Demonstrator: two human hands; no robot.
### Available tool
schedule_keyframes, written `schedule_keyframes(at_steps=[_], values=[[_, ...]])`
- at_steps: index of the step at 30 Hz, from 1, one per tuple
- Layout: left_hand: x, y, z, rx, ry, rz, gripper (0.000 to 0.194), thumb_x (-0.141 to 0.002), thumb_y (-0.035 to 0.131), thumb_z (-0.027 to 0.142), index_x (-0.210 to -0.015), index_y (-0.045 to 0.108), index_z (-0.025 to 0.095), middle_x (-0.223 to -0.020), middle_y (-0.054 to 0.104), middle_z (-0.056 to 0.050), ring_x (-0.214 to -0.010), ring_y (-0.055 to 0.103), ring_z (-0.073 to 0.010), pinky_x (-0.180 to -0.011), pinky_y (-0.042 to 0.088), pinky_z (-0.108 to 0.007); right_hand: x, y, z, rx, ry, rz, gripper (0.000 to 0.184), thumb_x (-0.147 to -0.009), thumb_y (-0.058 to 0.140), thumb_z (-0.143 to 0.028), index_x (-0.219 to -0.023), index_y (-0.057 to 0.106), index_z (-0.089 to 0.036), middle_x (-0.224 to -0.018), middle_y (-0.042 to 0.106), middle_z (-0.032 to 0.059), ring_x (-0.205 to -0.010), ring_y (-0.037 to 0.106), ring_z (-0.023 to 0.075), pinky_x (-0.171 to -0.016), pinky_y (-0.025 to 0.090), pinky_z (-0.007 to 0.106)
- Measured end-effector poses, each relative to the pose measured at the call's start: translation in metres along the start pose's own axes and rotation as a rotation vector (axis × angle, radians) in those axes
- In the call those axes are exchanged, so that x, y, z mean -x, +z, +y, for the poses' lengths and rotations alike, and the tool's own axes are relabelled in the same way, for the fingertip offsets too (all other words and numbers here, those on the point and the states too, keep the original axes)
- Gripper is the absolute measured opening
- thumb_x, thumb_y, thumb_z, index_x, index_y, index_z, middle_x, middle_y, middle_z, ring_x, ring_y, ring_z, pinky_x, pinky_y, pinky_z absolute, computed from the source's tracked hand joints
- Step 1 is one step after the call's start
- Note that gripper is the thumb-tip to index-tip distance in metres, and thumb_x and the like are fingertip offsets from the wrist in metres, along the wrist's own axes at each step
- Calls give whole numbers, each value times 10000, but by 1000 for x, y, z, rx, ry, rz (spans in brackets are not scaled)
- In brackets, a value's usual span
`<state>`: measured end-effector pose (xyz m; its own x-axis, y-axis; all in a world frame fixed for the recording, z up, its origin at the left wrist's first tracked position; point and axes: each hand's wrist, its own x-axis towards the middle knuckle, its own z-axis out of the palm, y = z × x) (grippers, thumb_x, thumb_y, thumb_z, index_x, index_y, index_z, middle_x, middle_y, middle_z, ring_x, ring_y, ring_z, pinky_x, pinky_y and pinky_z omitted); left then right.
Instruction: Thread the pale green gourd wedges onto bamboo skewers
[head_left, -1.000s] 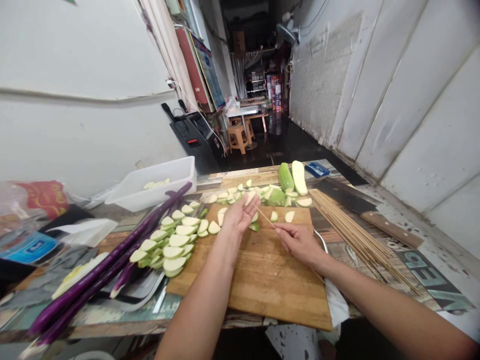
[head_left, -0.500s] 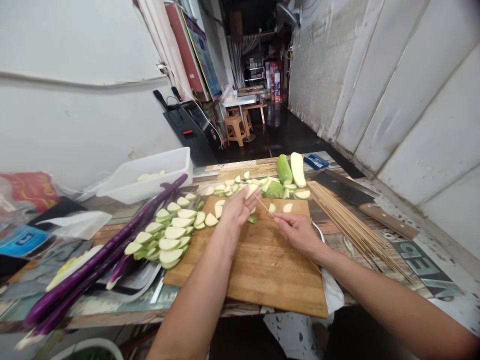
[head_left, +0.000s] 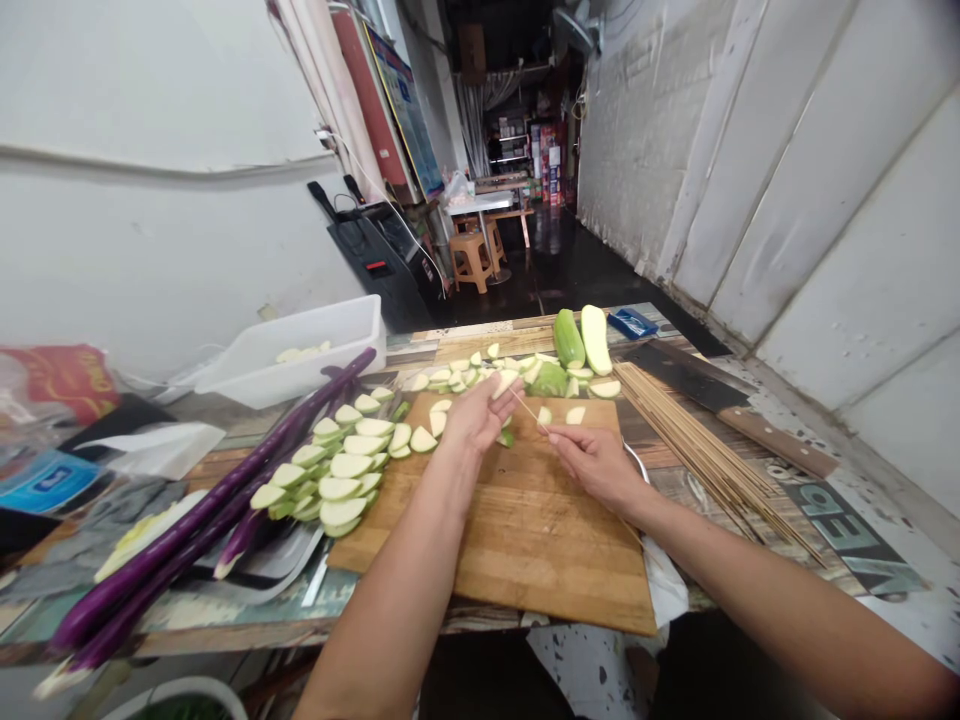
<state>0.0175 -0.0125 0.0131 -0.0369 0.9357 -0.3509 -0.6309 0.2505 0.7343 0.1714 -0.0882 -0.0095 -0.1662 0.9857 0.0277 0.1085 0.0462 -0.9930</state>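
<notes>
My left hand (head_left: pixel 480 415) is raised over the far part of the wooden cutting board (head_left: pixel 540 530), holding a pale green-edged zucchini slice (head_left: pixel 505 382) at its fingers. In my right hand (head_left: pixel 589 458) a thin bamboo skewer (head_left: pixel 529 412) is pinched, its tip pointing up and left to the slice. Whether the tip has entered the slice is too small to tell. Overlapping zucchini slices (head_left: pixel 350 465) lie on the left of the board, and more slices (head_left: pixel 450 376) are scattered behind my left hand.
Bamboo skewers (head_left: pixel 690 450) and a cleaver (head_left: pixel 735 410) lie to the right. Two zucchini pieces (head_left: pixel 569 340) and a blue packet (head_left: pixel 632 322) sit at the back. Long purple eggplants (head_left: pixel 217 500) and a white plastic tub (head_left: pixel 300 350) are on the left.
</notes>
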Motion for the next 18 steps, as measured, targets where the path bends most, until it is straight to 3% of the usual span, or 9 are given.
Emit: schedule_keyframes(at_steps=[18], values=[[1, 1, 0, -31, 15, -10, 22, -792, 530, 119, -791, 508, 116, -850, 661, -135, -818, 648, -195, -748, 517, -289, -1, -1, 2, 34, -29, -16, 393, -774, 474, -381, -1010, 647, -119, -439, 356, -60, -390, 307, 70, -378, 229, 190]])
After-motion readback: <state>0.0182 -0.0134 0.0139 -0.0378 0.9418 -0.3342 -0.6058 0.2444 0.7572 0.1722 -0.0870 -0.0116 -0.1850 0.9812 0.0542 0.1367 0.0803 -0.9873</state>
